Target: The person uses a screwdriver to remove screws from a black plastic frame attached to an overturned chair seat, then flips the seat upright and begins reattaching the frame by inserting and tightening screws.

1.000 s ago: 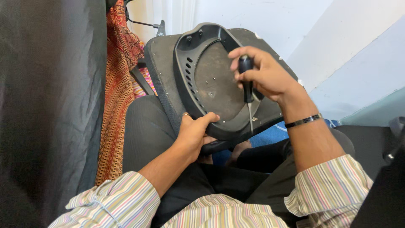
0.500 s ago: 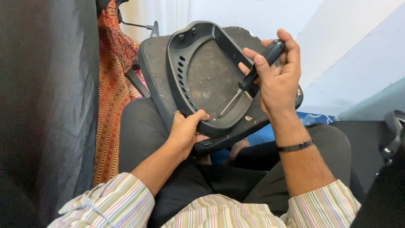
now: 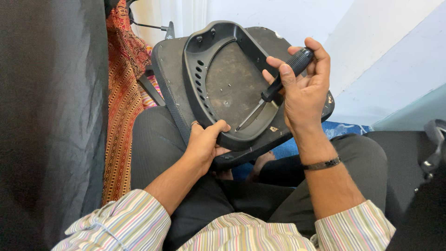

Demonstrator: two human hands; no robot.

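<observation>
Left hand (image 3: pixel 204 144) grips chair seat pan (image 3: pixel 232 88) at centre, steadying it; right hand (image 3: pixel 302 90) clasps screwdriver (image 3: pixel 278 83), tip angled into the pan

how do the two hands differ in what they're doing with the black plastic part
The left hand clamps the near rim of the black plastic part, thumb over the edge; the right hand does not touch the part's rim and holds a screwdriver. The left hand sits low by the lap; the right is raised above the part. Both wear striped sleeves.
</observation>
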